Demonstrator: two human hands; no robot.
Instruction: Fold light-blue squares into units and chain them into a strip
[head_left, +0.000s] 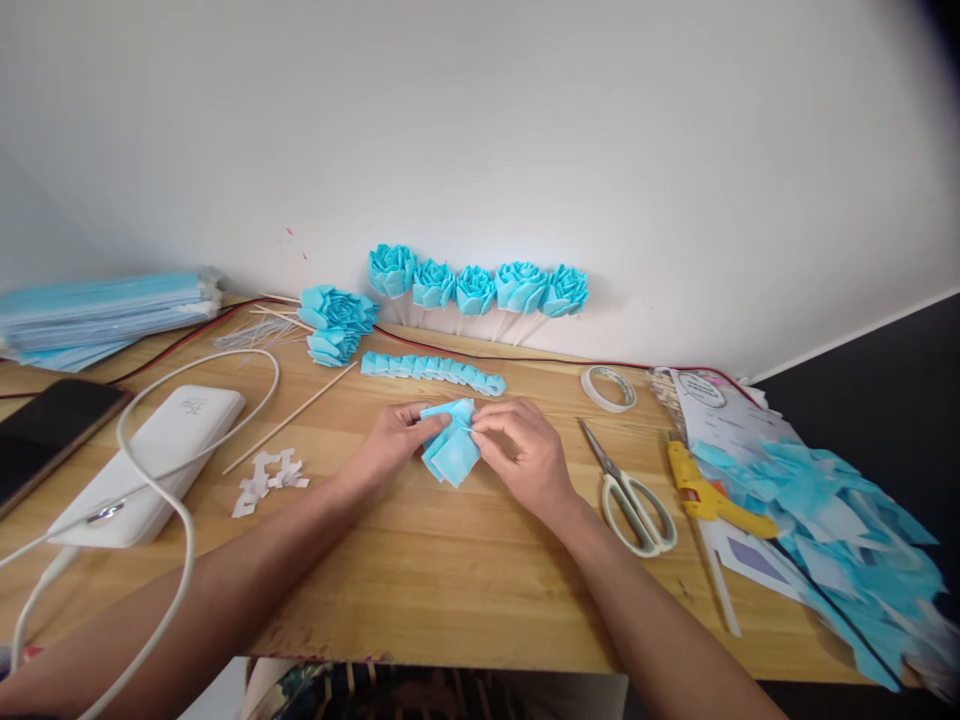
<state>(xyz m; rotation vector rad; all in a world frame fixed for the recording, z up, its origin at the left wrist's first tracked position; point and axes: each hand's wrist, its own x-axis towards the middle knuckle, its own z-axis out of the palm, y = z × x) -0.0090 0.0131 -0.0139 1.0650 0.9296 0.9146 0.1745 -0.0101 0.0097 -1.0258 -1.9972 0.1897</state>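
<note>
My left hand (pixel 386 441) and my right hand (pixel 521 452) meet over the middle of the wooden table (pixel 420 590). Both pinch a small folded piece of light blue material (pixel 451 446), fingers closed on its upper edge from either side. The piece hangs down a little toward the tabletop. Just behind it lies a row of folded blue pieces (pixel 433 371).
Blue flowers on sticks (pixel 477 288) lean against the wall, more (pixel 335 322) lie to the left. Scissors (pixel 630 490), a yellow glue gun (pixel 709 492), a tape roll (pixel 608 387) and blue scraps (pixel 825 520) are right. A power bank (pixel 157 455), phone (pixel 45 430) and mask stack (pixel 97 315) are left.
</note>
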